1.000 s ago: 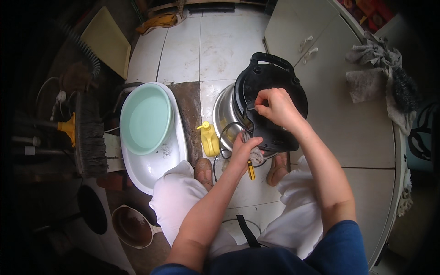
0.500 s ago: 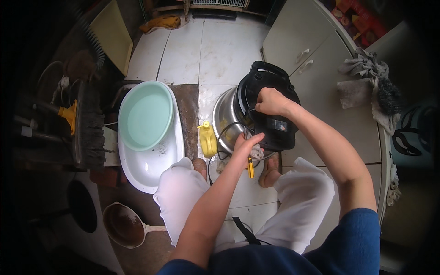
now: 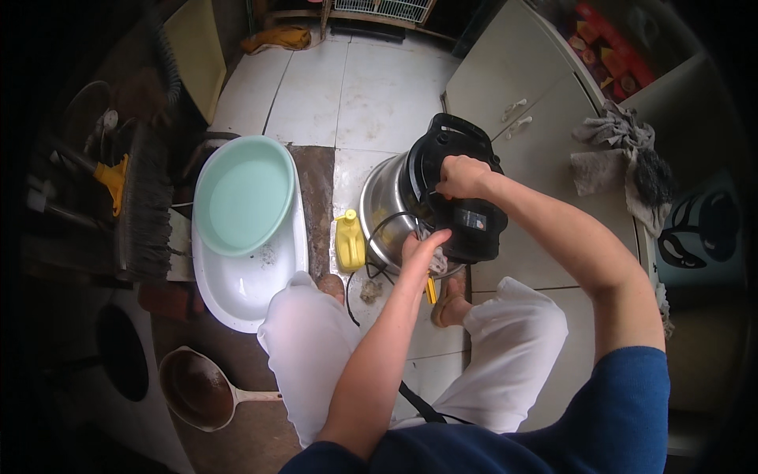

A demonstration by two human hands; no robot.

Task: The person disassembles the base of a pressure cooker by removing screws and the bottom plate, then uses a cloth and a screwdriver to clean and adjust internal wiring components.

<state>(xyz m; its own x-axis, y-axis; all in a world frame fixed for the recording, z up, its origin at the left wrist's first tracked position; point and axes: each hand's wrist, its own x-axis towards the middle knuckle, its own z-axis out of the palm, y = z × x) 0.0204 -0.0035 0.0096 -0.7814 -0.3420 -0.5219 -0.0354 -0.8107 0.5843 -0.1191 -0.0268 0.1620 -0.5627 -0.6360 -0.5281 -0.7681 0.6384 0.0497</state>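
A round appliance with a shiny steel body [image 3: 384, 207] lies tilted between my feet, its black plastic underside [image 3: 474, 237] turned up toward me. My right hand [image 3: 464, 178] is closed at the middle of that black part, fingertips pinched together; what they hold is too small to name. Lower down, my left hand [image 3: 422, 246] is closed on a greyish rag [image 3: 437, 261] against the appliance's near edge, thumb stretched out. A yellow-and-black tool handle [image 3: 431, 290] sticks out below it. The appliance's black cord [image 3: 353, 304] loops beside my left wrist.
A yellow jug [image 3: 350, 243] stands left of the appliance. Further left, a mint basin [image 3: 245, 197] of liquid rests on a white tub [image 3: 249, 304]. A long-handled pan [image 3: 197, 389] lies near my left leg. White cabinet doors [image 3: 545, 150] flank the right, a broom [image 3: 146, 205] the far left.
The view has shifted a little, and my right elbow sits slightly further out. Both hands remain at the same spots on the appliance.
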